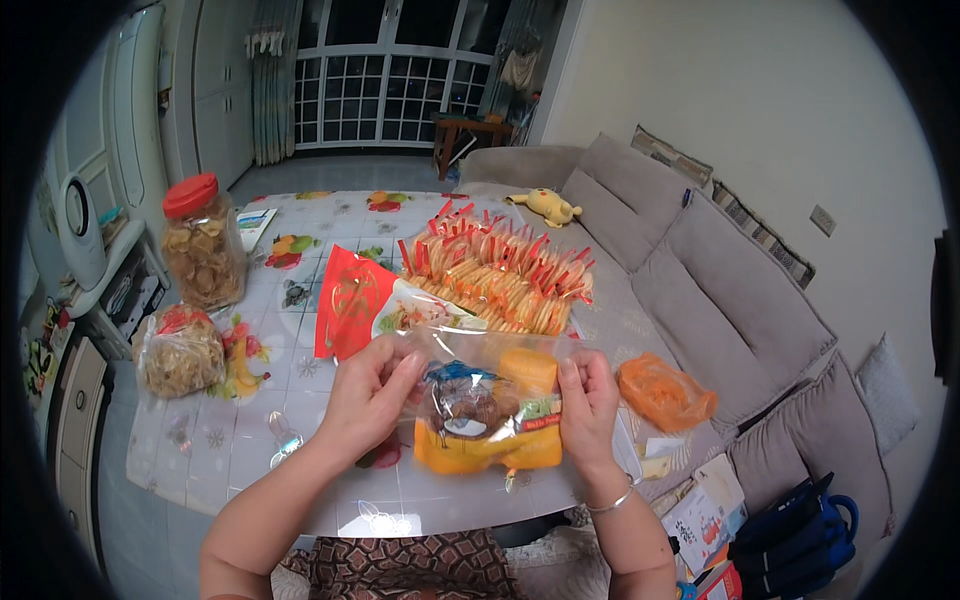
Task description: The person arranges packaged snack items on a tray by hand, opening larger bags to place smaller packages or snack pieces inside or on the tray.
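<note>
Between my hands hangs a clear plastic food bag (487,412) with a yellow lower part and printed pictures, held upright above the near side of the table. My left hand (379,394) pinches its upper left edge between thumb and fingers. At the upper right edge, my right hand (589,405) grips it the same way; a silver bracelet (613,501) circles that wrist. Just behind lies a red and white food packet (367,304). Beyond it sits a large pile of individually wrapped crackers (495,274) with red-edged wrappers.
A red-lidded plastic jar (202,255) of dried slices and a tied bag of similar food (182,351) stand on the patterned tablecloth (262,420) at left. An orange plastic bag (666,391), yellow plush toy (547,206) and blue bag (799,532) are on the grey sofa (720,322).
</note>
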`<state>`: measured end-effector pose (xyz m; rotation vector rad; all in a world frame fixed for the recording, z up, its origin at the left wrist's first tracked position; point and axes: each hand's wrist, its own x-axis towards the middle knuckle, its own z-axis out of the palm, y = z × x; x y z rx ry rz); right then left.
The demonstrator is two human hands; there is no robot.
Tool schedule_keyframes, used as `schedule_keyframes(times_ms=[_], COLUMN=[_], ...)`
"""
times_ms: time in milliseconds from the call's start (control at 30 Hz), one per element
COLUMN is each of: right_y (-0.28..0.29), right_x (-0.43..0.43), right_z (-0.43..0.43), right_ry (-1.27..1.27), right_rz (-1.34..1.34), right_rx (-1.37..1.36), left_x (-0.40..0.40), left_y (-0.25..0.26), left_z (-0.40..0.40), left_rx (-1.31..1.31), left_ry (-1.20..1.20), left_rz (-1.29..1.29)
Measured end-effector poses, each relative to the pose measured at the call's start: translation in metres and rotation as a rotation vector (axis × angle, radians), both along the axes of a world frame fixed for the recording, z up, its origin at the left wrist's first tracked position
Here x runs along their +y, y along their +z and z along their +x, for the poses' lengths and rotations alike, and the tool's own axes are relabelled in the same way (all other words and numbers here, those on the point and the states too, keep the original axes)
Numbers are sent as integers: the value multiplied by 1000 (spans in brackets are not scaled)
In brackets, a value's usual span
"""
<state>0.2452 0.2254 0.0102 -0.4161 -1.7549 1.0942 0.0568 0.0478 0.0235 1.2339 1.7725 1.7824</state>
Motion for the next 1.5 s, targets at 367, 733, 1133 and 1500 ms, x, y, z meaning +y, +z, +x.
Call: schedule_keyframes(times_ms=[367,733,1133,1500], right_y=[-41,-31,-23,-37], right_x=[12,18,0,-8], right_z=[-17,23,21,15], right_ry=[-137,201,249,87], right_rz=[-16,-279,-269,-111], right_rx=[-119,-331,-525,-553], left_x=[1,0,-1,-7], left_y=[-24,-27,-29,-7], left_z=[20,21,16,25], left_rx=[840,792,743,1058], left_ry=[152,102,85,314], left_rz=[-73,-160,-149,-189])
